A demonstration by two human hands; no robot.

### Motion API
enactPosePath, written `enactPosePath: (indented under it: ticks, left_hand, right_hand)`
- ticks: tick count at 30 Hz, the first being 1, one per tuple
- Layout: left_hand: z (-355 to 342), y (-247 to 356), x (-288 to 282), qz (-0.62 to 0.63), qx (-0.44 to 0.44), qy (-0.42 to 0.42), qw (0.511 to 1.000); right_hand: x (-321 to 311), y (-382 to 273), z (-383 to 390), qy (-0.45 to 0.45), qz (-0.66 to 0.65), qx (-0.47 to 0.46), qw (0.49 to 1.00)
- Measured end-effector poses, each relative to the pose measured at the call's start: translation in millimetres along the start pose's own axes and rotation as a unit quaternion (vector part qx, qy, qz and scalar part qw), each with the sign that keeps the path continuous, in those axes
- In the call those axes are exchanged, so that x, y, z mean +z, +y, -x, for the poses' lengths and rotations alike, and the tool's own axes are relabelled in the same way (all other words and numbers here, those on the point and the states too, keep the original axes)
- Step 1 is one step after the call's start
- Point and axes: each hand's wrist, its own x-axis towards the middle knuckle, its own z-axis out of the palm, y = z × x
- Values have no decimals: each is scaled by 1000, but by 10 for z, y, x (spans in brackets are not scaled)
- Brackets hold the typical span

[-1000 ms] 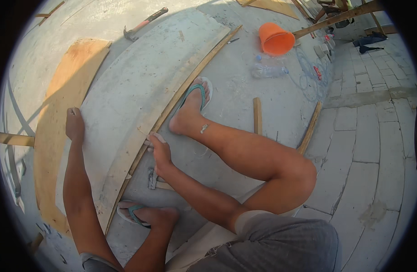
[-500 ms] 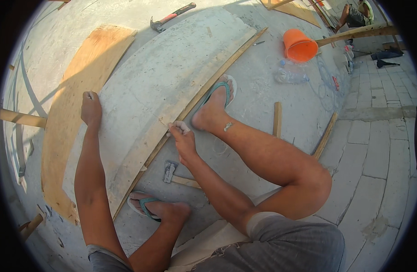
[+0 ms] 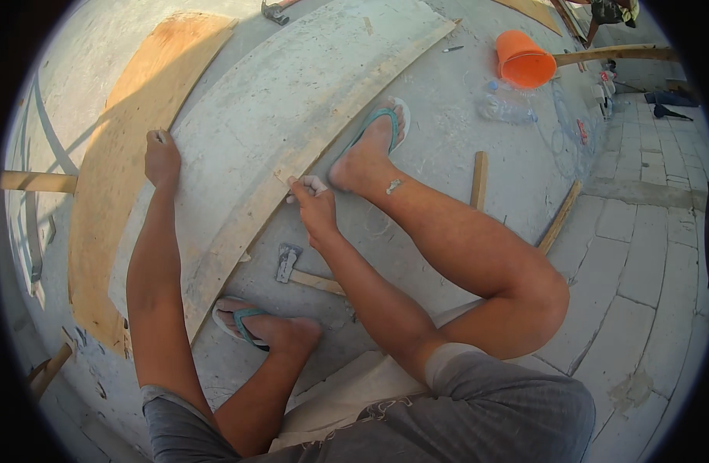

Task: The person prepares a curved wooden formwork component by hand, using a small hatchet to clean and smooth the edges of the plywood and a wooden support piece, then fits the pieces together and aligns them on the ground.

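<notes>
A large whitish curved board (image 3: 246, 123) lies slantwise in front of me, with a pale wooden batten (image 3: 239, 247) along its straight near edge. At the board's far left edge my left hand (image 3: 163, 160) is closed in a fist. What it holds, if anything, is hidden by the fingers. My right hand (image 3: 316, 207) is closed in a pinch at the batten's outer edge, its fingertips whitened with dust. Whatever lies between those fingers is too small to make out. Below the right hand, a dusty hatchet-like hammer (image 3: 288, 263) with a wooden handle rests on the floor.
Beyond my left hand lies a curved plywood sheet (image 3: 119, 170). A claw hammer (image 3: 275, 11) shows at the top edge. To the right are an orange bucket (image 3: 524, 62), a clear plastic bottle (image 3: 507, 108) and wood pieces (image 3: 479, 179). Another person (image 3: 609, 11) is at the far right.
The view has tilted, so the claw hammer is partly cut off. Both closed hands stay at the board's edges. The darker strip below the batten shows less now.
</notes>
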Motion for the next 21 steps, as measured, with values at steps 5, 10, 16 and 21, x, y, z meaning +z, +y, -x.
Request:
enactPosePath:
  ticks: [5, 10, 16, 21]
  left_hand:
    - [136, 18, -13, 140, 61, 70, 986]
    - [670, 54, -311, 221, 181, 57, 957]
    - [1697, -83, -705, 296, 125, -99, 942]
    - [1936, -24, -755, 316, 64, -85, 943]
  right_hand:
    - [13, -98, -17, 11, 6, 4, 1000]
    - [-60, -125, -118, 27, 41, 8, 999]
    - [-68, 22, -80, 28, 72, -4, 997]
    - [-385, 88, 231, -39, 242, 46, 968]
